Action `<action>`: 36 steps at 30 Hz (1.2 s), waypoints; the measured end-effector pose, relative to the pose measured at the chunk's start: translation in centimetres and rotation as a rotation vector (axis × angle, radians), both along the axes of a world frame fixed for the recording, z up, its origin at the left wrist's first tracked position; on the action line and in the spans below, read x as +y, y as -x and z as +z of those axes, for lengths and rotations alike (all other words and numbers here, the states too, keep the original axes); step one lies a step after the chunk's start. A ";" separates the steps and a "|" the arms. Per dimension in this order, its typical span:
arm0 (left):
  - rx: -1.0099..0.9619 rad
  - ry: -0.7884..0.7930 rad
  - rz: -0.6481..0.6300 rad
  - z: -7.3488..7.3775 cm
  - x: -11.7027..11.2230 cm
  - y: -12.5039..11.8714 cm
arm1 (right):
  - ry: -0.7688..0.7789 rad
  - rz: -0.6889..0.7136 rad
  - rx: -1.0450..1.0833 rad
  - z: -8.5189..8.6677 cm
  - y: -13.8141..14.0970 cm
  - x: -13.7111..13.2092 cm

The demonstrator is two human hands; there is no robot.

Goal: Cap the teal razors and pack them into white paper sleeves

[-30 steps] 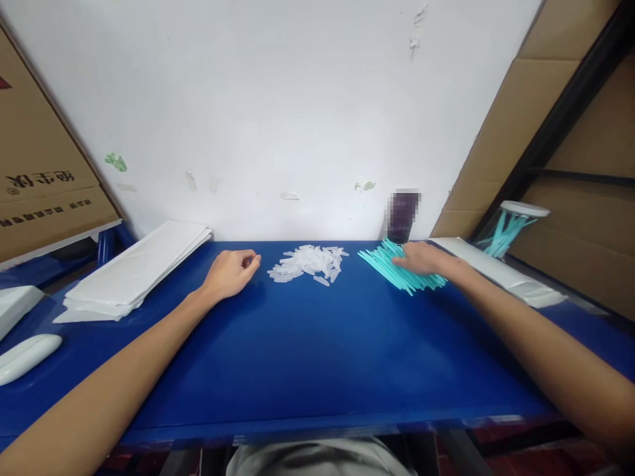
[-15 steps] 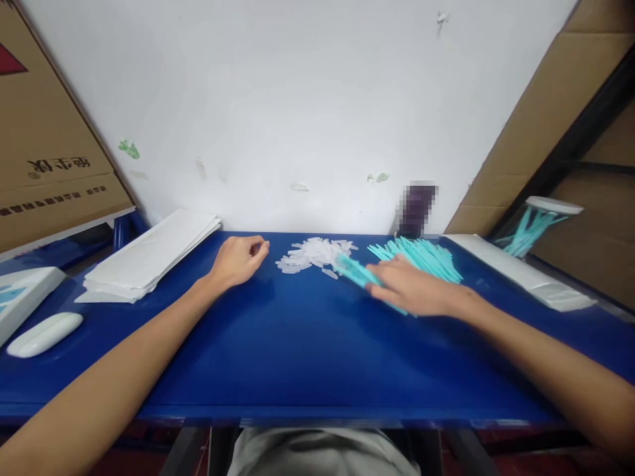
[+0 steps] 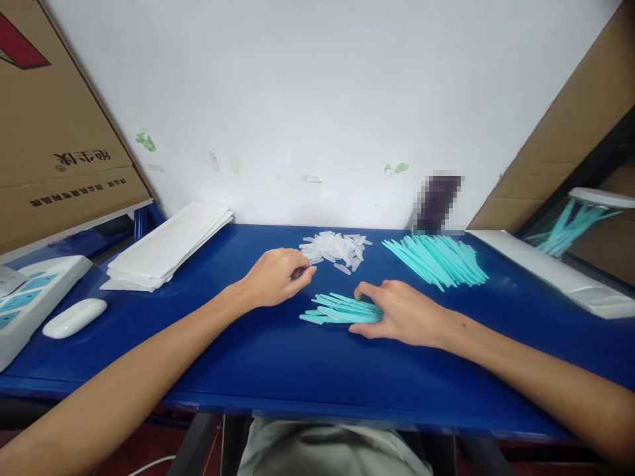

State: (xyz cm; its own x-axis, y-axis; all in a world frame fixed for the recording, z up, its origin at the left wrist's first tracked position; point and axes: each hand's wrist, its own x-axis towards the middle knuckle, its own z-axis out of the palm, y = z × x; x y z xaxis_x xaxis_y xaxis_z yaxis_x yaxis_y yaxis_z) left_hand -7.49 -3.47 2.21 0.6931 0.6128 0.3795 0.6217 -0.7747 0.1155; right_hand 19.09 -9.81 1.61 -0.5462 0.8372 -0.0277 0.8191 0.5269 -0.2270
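My right hand rests on the blue table, thumb and fingers around a small bunch of slim turquoise sticks. Their tips fan out to the left; the other ends are hidden under my palm. My left hand is closed, fingers curled and thumb against them, just left of that bunch. Whether anything is inside it is hidden. Beyond my hands lies a heap of small translucent white pieces, close to my left fingers. A larger pile of turquoise sticks lies behind my right hand.
White flat sheets or bags are stacked at the left, near a white mouse-shaped object and a power strip. At the right are a white packet and a clear tub with turquoise sticks. A wall closes the back.
My right hand has brought the bunch of sticks nearer and lowered it onto the table, away from the white heap. My left hand has moved right, towards the bunch. The view has shifted slightly.
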 end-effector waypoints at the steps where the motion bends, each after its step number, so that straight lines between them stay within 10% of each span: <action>1: 0.009 -0.021 -0.012 0.0 -0.2 -0.3 | -0.002 0.004 0.016 -0.1 -0.1 -0.1; 11: 0.022 0.107 -0.158 -0.6 -0.5 -0.2 | -0.304 0.020 0.330 -1.0 -0.5 -1.0; 22: -0.214 0.206 -0.461 -0.8 -0.3 -0.3 | -0.218 0.195 0.176 -0.9 0.3 -1.5; 29: -0.076 -0.086 -0.272 -0.4 -0.6 -0.5 | -0.202 0.162 0.175 -1.0 0.3 -1.7; 36: 0.024 0.029 -0.258 -0.1 -1.6 -0.8 | -0.110 0.178 0.133 -0.9 -0.2 -1.3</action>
State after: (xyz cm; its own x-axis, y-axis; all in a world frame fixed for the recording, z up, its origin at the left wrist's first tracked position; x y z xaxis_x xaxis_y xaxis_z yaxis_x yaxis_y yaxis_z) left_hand -6.67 -5.03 2.16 0.8365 0.4249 0.3459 0.4069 -0.9046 0.1272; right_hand 19.33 -11.12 0.73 -0.6781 0.7213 0.1407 0.6778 0.6878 -0.2598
